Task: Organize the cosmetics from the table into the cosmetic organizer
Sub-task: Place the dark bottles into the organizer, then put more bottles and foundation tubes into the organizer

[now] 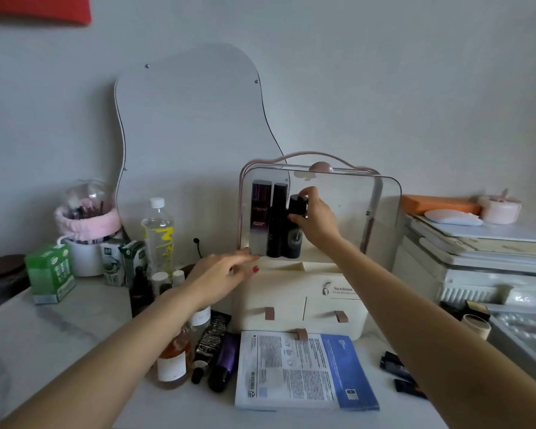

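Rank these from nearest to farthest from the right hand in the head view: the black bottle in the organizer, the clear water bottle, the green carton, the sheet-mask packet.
1. Black bottle: in the right hand's grip, upper compartment.
2. Sheet-mask packet: flat, in front of the organizer.
3. Clear water bottle: upright, left of the organizer.
4. Green carton: far left of the table.

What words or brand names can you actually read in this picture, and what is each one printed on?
"L'OREAL": on the tall dark bottle at the left of the organizer's upper shelf; the smaller line beneath it is blurred.
"Serious": on the cream front of the cosmetic organizer; the line under it is too small.
Sheet mask packet: dense print, unreadable.
Green carton, the cartons beside it and the clear water bottle: labels too blurred.
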